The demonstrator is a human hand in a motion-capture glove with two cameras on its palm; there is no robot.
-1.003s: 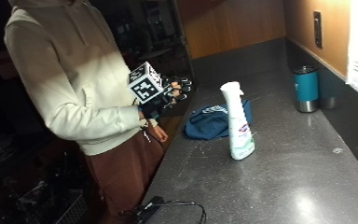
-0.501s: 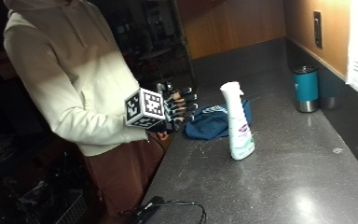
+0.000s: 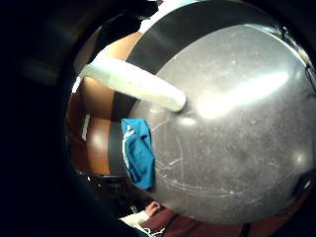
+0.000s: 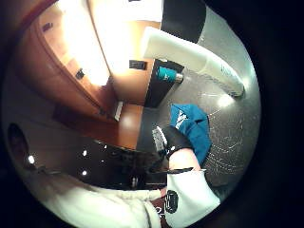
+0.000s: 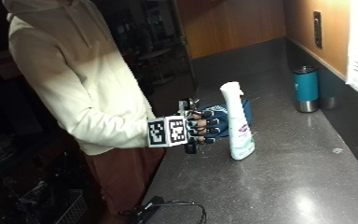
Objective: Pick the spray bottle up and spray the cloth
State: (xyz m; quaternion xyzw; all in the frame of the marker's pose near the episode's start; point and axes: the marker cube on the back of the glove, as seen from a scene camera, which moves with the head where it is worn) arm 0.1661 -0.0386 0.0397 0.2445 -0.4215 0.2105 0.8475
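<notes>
— Where is the spray bottle (image 5: 240, 122)?

— Upright on the dark surface (image 5: 278, 182), white, with a blue cloth (image 5: 231, 115) crumpled just behind it (a teal tumbler (image 5: 306, 88) stands well apart, by the wall).

— And the hands?

— The gloved right hand (image 5: 205, 127) hovers just beside the bottle, fingers loosely curled, grasping nothing. The bare one I cannot make out.

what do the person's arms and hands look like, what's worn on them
The right hand wears a black glove with pale patches showing along the fingers. Both arms are covered by the long, loose sleeves of a cream hooded sweatshirt. The other hand is not clearly in view.
</notes>
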